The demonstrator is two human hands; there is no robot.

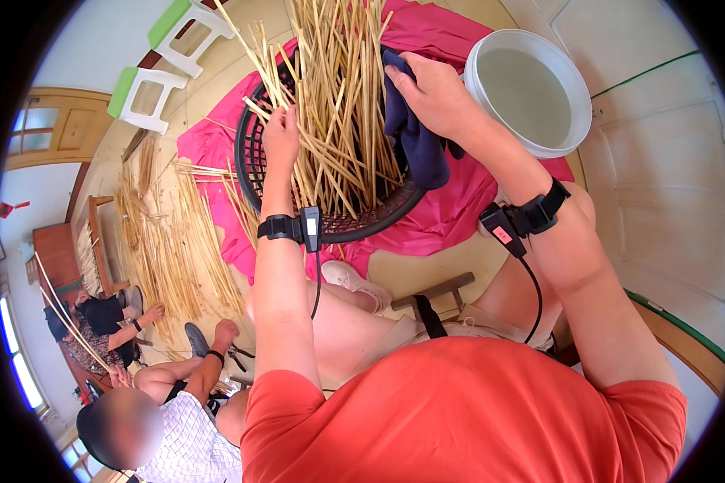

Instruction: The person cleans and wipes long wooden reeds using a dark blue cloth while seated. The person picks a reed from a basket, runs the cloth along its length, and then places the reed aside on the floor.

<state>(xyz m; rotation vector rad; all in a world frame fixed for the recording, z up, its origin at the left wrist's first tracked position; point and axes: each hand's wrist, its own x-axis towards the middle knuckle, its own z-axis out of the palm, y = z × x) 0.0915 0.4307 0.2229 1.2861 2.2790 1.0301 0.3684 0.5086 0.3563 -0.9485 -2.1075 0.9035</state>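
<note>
My left hand (281,136) is at the left side of a black plastic mesh basket (368,224), its fingers closed on pale plant stalks; how many is hard to tell. A thick bundle of long dry stalks (344,78) stands in the basket, leaning in several directions. On the basket's right side, my right hand (432,93) grips a dark blue cloth (420,151), which hangs down over the rim. Both wrists wear black straps with small devices.
Beneath the basket spreads a pink sheet (441,220). A white bucket (474,90) of cloudy liquid stands at right, beside white doors (658,175). More stalks (181,259) lie on the floor at left, near two seated people, one holding pliers (237,357). Two green-topped stools (148,99) stand behind.
</note>
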